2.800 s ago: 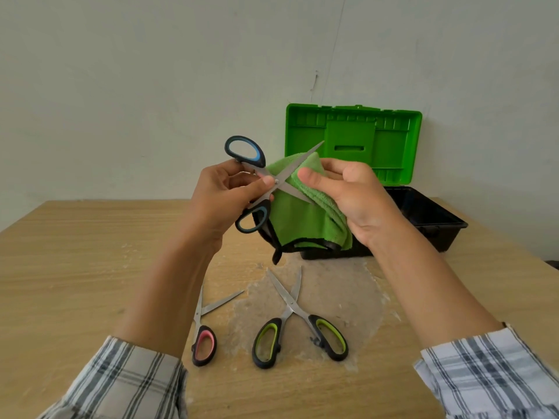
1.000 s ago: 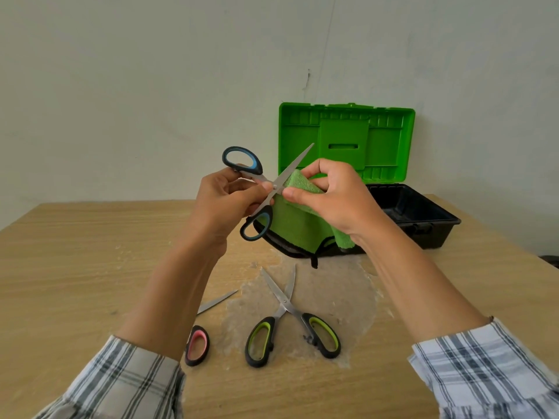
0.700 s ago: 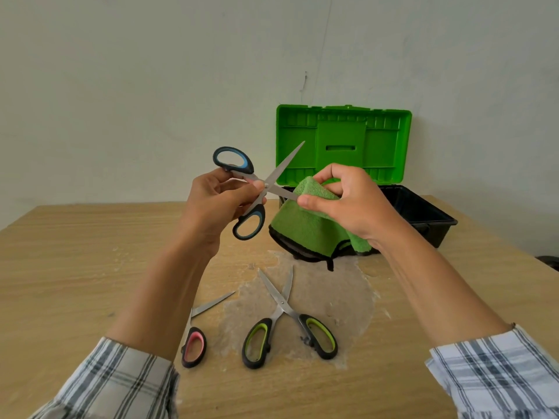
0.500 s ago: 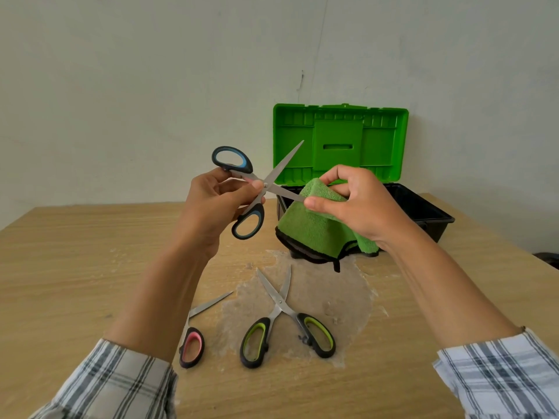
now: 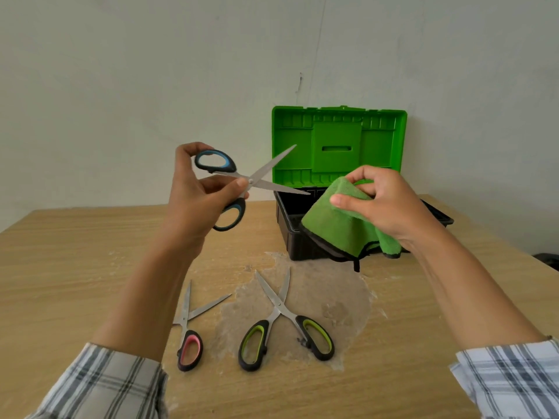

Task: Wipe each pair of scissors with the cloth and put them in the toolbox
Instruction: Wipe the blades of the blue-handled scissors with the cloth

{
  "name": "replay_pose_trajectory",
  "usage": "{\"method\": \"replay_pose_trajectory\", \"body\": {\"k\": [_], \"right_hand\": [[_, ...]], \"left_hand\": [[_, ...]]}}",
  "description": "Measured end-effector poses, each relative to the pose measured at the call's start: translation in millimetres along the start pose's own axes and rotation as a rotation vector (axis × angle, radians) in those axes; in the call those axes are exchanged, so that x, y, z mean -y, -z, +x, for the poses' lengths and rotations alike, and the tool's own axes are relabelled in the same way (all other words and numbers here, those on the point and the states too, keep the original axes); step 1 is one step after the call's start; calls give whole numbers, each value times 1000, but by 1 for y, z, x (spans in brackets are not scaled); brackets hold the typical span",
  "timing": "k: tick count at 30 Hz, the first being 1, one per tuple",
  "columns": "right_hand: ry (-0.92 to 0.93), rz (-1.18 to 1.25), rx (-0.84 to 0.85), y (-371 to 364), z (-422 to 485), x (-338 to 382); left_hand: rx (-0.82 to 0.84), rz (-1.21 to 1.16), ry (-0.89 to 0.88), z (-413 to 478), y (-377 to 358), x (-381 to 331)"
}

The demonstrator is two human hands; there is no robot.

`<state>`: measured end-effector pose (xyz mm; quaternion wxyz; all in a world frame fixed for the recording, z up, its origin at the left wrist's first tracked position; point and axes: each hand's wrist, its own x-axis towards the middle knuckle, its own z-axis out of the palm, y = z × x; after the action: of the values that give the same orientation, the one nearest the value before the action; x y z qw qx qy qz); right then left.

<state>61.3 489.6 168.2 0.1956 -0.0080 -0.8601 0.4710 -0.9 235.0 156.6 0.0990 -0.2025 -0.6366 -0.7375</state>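
Note:
My left hand (image 5: pixel 193 204) grips the blue-handled scissors (image 5: pixel 242 182) in the air, blades spread apart and pointing right. My right hand (image 5: pixel 384 204) pinches the folded green cloth (image 5: pixel 338 228), held just right of the lower blade's tip and apart from it. Behind the cloth stands the toolbox (image 5: pixel 290 234), black tub with its green lid (image 5: pixel 338 146) upright and open. On the table lie the green-handled scissors (image 5: pixel 281 325) and the pink-handled scissors (image 5: pixel 189 334), both with blades open; one pink handle is hidden by my left forearm.
The wooden table (image 5: pixel 60 267) has a pale, rough worn patch (image 5: pixel 332 297) under the green-handled scissors. A plain wall rises behind the toolbox. A dark object (image 5: pixel 549 260) shows at the right edge beyond the table.
The cloth has slid along the lower blade and come off its tip, moving right. My left hand has lifted the scissors slightly and turned them.

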Motion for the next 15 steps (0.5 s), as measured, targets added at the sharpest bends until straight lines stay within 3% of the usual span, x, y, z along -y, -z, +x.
{"method": "replay_pose_trajectory", "body": {"k": [15], "right_hand": [[12, -243, 14, -2, -17, -30]], "left_hand": [[67, -24, 45, -2, -9, 3]]}}
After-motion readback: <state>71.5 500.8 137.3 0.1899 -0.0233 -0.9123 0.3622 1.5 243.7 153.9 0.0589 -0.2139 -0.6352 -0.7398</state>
